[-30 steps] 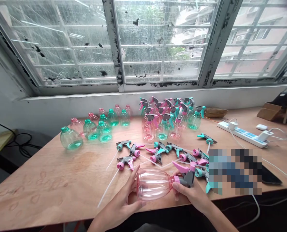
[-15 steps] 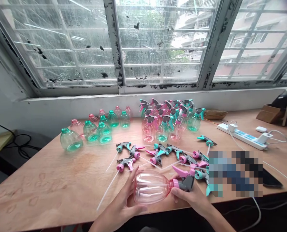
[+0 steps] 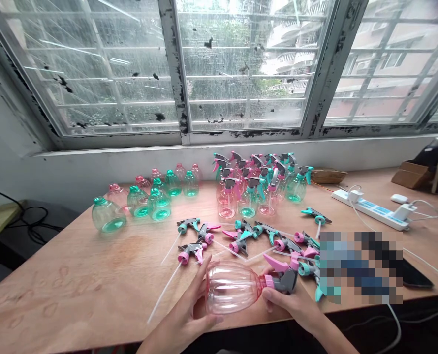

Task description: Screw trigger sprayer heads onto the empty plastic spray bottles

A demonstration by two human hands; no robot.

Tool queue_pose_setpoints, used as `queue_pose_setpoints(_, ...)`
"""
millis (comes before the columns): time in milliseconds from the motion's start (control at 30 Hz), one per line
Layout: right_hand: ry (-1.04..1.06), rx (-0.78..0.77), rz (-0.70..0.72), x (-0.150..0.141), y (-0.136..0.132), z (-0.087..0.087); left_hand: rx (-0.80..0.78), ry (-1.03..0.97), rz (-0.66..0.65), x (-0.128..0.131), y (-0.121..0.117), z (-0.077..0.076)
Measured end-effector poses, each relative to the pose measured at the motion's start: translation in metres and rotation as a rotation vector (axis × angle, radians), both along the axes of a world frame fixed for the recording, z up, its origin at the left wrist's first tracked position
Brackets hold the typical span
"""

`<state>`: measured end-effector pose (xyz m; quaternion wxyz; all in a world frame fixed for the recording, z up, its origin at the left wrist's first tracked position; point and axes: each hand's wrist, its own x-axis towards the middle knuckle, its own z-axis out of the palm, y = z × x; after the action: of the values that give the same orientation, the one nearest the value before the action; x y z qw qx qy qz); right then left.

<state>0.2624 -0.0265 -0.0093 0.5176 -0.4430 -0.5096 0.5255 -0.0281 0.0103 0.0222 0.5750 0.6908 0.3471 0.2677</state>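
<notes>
A clear pink spray bottle (image 3: pixel 234 289) lies sideways between my hands near the table's front edge, its base to the left. Its pink and grey trigger head (image 3: pixel 283 278) sits on the neck at the right. My left hand (image 3: pixel 193 305) curves round the base, thumb below and fingers above. With thumb and fingers, my right hand (image 3: pixel 283 297) grips the pink collar at the neck. Just beyond the bottle lie several loose trigger heads with thin tubes, among them a pink and grey one (image 3: pixel 191 252) and a teal and grey one (image 3: pixel 188 225).
Open green and pink bottles (image 3: pixel 161 204) stand at the back left. Bottles with trigger heads (image 3: pixel 247 204) crowd together at the back middle. On the right are a white power strip (image 3: pixel 370 210), cables, a dark phone-like slab (image 3: pixel 416 275) and a blurred patch.
Hardly anything differs. The view has shifted very slightly, and both hands keep the same hold on the spray bottle.
</notes>
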Motion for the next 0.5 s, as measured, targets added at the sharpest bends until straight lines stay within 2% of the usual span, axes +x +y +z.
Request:
queue_pose_setpoints(167,-0.011,-0.007,0.006,0.0001,-0.0014,-0.0002,-0.111,-0.021,-0.062,0.0002,-0.0011,0.0033)
queue_pose_setpoints(267,0.007,-0.007,-0.007,-0.0010,-0.0018,0.0007,-0.137,-0.019,-0.048,-0.0004,-0.0015,0.0044)
queue_pose_setpoints(500,0.028,-0.003,0.028,-0.0010,-0.0011,-0.0011,0.003,0.055,-0.045,-0.0017,-0.0035,0.0055)
